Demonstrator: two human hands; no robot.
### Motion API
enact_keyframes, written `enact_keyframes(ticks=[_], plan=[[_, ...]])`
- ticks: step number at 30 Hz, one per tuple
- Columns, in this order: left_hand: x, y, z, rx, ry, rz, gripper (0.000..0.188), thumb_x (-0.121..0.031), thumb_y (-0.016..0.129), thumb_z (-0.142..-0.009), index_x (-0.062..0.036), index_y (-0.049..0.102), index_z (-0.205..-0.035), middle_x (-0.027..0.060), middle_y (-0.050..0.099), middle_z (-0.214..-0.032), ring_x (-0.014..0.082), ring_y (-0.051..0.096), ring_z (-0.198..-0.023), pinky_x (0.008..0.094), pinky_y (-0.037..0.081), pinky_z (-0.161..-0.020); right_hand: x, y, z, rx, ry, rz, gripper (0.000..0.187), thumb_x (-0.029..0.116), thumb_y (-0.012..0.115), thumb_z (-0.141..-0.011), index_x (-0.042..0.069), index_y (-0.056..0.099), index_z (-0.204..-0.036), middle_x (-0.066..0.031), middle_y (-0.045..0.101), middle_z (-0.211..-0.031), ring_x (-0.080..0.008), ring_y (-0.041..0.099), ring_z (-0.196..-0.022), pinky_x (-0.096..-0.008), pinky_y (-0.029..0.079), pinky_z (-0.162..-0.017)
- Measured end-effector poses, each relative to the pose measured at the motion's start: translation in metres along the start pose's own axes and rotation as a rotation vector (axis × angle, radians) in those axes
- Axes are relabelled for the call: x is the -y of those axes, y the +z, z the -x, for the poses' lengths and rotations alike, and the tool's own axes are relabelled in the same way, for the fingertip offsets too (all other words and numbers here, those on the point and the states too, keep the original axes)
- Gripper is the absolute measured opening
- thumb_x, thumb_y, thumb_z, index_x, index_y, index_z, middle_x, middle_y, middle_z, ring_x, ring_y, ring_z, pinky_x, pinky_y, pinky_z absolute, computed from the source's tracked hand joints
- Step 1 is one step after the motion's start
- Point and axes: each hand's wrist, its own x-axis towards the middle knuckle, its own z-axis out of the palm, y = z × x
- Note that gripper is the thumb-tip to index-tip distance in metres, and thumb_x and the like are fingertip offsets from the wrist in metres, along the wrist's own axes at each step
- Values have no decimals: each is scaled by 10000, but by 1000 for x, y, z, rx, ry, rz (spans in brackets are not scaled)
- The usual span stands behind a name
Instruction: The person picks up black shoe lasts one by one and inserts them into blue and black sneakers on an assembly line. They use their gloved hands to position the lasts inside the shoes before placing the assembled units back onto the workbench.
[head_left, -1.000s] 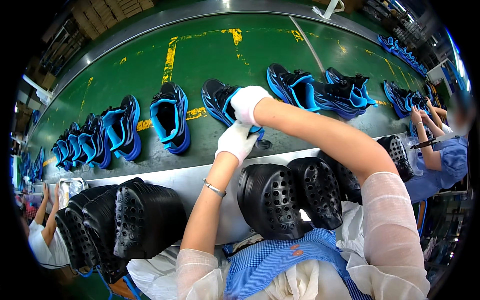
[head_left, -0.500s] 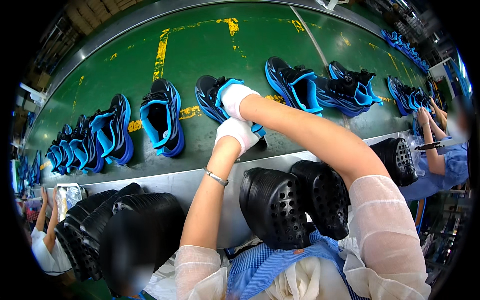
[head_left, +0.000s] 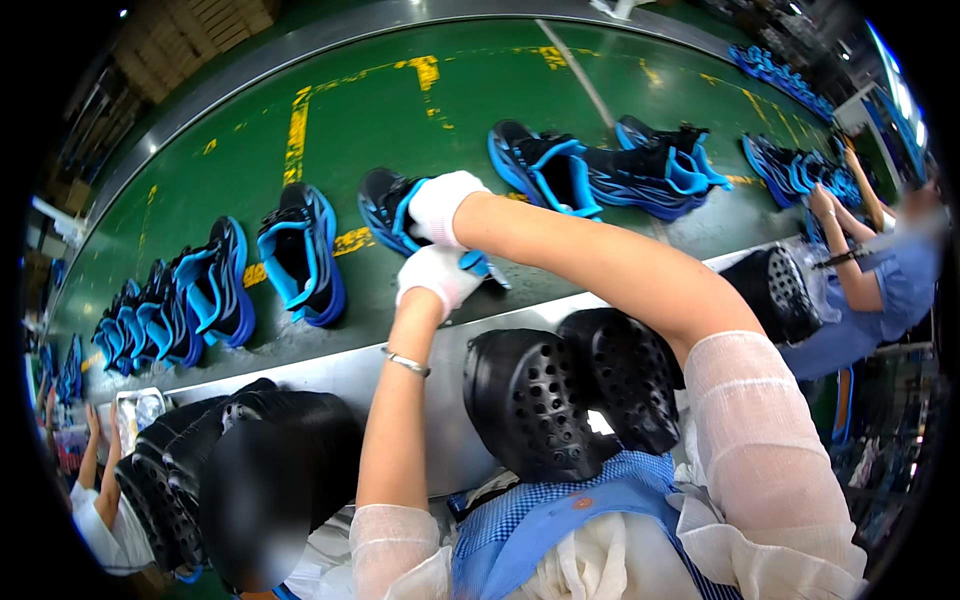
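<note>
Both my hands wear white gloves and work on one black-and-blue sports shoe (head_left: 382,208), whose toe points away from me on the green surface. My right hand (head_left: 446,206) is closed over the shoe's collar and tongue area, its fingertips hidden. Nearer to me, my left hand (head_left: 440,277) is closed round the heel end. A bright blue bit of the shoe shows beside its fingers, and a small dark piece sticks out to the right; I cannot make out what it is. Another sports shoe (head_left: 302,262) stands to the left, and one (head_left: 548,170) to the right.
More such shoes (head_left: 165,315) line up at the left. The green work surface (head_left: 370,110) has worn yellow markings and a metal edge. Black perforated moulded pieces (head_left: 530,405) hang in stacks before me. Co-workers' hands (head_left: 840,220) appear at the right and far left.
The whole view has shifted, so the shoes and hands lie further left in it. My hands stay on the same shoe; the right one covers more of its collar.
</note>
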Motion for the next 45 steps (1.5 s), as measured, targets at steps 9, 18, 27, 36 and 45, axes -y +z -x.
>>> enact_keyframes(ticks=[9, 18, 27, 36, 45], plan=[[13, 23, 4, -182, 29, 218, 300, -317, 668, -764, -25, 599, -769, 139, 610, -666, 242, 625, -560, 344, 501, -550, -50, -97, 224, -274, 1, 46, 276, 322, 554, -837, 65, 620, -914, -146, 632, -782, -309, 627, -732, -403, 496, -640], [37, -15, 20, -319, 44, -102, 343, -271, 733, -681, -14, 624, -881, 145, 616, -840, 320, 600, -793, 375, 475, -735, -180, -64, 469, -760, 638, 4, 217, 247, 561, -859, 64, 662, -917, -118, 664, -828, -265, 645, -774, -342, 500, -712], [35, -36, 36, -269, 43, -266, 495, -191, 678, -714, -64, 552, -1176, 133, 552, -1163, 330, 569, -971, 378, 464, -879, -232, 21, 517, -514, 903, -46, 370, 271, 663, -737, 74, 573, -1037, -142, 589, -993, -295, 578, -973, -353, 455, -859], [-55, -55, 23, -252, 452, -178, 460, -189, 613, -784, -45, 536, -1214, 174, 520, -1226, 352, 518, -1112, 374, 418, -957, -231, 23, 513, -525, 823, 14, 364, 227, 714, -672, 49, 519, -923, -137, 564, -891, -312, 568, -869, -381, 451, -762], [-95, -9, -40, -77, 648, -35, 475, -199, 631, -795, -61, 516, -1234, 166, 533, -1208, 334, 543, -1086, 371, 451, -921, -221, 3, 535, -684, 1002, -138, 363, 189, 740, -683, 30, 552, -948, -88, 567, -802, -173, 574, -721, -302, 475, -665]])
